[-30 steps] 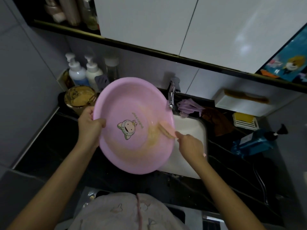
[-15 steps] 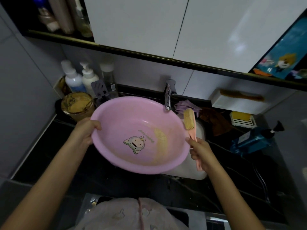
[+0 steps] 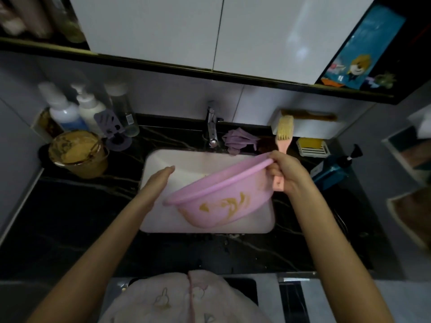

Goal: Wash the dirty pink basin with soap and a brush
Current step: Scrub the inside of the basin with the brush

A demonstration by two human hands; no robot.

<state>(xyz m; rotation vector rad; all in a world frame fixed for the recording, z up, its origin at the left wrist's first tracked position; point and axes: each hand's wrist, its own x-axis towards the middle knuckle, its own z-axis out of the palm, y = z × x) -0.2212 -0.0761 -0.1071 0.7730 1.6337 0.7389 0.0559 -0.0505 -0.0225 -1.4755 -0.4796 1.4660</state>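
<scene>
Pink basin [image 3: 224, 201], one: tipped on edge over the white sink [image 3: 163, 220], low rim to my left, high rim to my right, brown smears on its outer wall. Brush [image 3: 284, 132], one: pink handle, pale bristles, standing upright above the basin's high rim. Hands, two. My right hand [image 3: 289, 173] has its fingers [image 3: 272, 169] curled round both the basin's rim and the brush handle, holding the pair together. My left hand [image 3: 161, 177] is flat, its fingers straight and close together, over the sink just beside the basin's low rim; whether it touches I cannot tell. Tap [image 3: 211, 127], one, behind the sink. Black worktop [image 3: 70, 217] carries: pale bottles [image 3: 89, 108], three, back left; pail [image 3: 77, 152], one, crusted with brown muck, in front of them; purple cloth [image 3: 238, 139], one, right of the tap; yellow soap [image 3: 311, 143], one, in a white dish; blue pump bottle [image 3: 331, 171], one, far right.
</scene>
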